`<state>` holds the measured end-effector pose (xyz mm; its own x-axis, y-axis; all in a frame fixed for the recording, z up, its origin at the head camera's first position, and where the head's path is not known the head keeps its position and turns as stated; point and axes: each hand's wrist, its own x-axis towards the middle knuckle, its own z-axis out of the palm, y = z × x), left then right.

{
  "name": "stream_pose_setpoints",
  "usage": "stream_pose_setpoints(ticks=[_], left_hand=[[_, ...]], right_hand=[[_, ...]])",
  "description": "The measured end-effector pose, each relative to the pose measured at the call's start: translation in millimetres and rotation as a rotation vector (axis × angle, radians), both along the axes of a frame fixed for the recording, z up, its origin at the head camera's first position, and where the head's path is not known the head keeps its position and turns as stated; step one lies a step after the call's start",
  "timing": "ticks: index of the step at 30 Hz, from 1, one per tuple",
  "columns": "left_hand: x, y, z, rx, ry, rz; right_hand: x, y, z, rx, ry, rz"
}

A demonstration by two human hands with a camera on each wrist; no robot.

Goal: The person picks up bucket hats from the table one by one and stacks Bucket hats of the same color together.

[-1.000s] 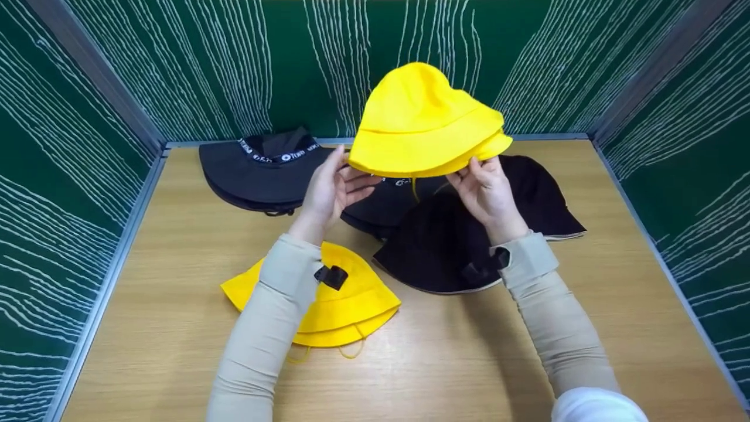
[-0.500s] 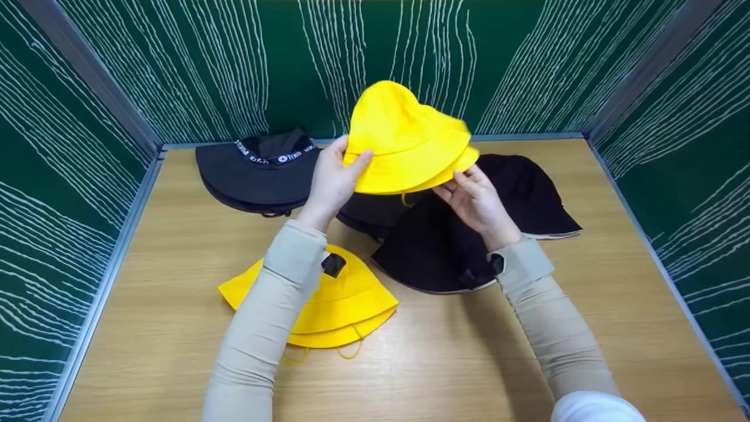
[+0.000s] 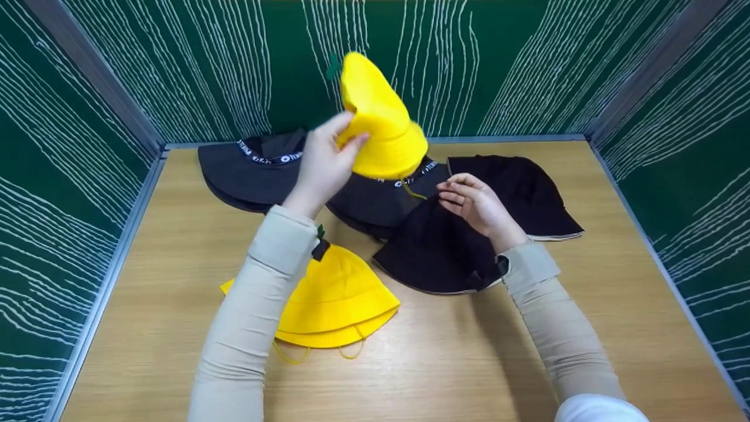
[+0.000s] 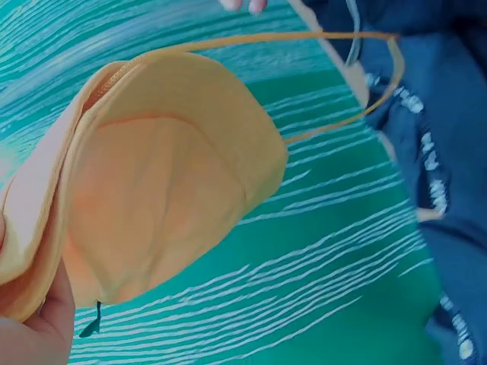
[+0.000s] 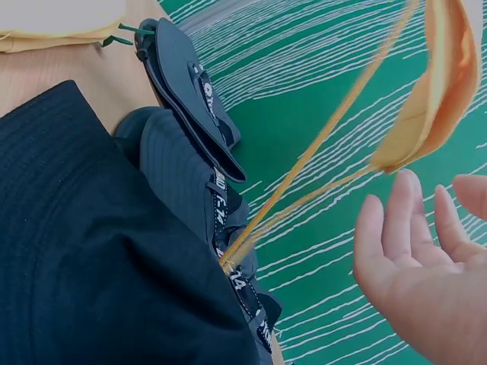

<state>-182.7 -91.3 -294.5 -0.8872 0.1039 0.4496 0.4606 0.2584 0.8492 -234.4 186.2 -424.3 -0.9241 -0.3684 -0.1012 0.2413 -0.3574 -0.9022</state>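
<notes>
My left hand grips a yellow bucket hat by its brim, above the far part of the table. The crown points upward and a small green leaf sticks out at its left. In the left wrist view the hat's inside shows, and a thin yellow chin cord loops out from it. My right hand holds nothing; its fingers are loosely bent, apart from the hat, over a black bucket hat. A second yellow bucket hat lies under my left forearm, partly hidden.
Another black hat lies at the right. Two dark grey hats with lettered bands are at the back, one left and one in the middle. Green walls with white wavy lines enclose the wooden table.
My left hand took hold of the yellow hat's brim and turned the hat, raising it to the left. My right hand let go of the brim.
</notes>
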Motion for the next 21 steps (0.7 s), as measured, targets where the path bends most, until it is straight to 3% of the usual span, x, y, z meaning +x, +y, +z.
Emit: stream_pose_setpoints(ticks=[5, 9, 13, 17, 21], left_hand=[[4.7, -6.7, 24.2, 0.018, 0.128, 0.044], [15.4, -15.4, 39.6, 0.053, 0.183, 0.07], [30.7, -26.3, 51.8, 0.037, 0.244, 0.027], [49.3, -36.0, 53.7, -0.062, 0.292, -0.066], [66.4, -42.1, 45.1, -0.137, 0.255, -0.132]], right_hand=[[0.3, 0.4, 2.7, -0.002, 0.004, -0.064], [0.4, 0.2, 3.8, -0.022, 0.019, -0.079], [1.6, -1.4, 8.5, -0.059, 0.044, -0.111], [6.7, -5.1, 19.2, -0.108, 0.136, -0.131], [14.1, -11.0, 32.1, -0.16, 0.318, -0.061]])
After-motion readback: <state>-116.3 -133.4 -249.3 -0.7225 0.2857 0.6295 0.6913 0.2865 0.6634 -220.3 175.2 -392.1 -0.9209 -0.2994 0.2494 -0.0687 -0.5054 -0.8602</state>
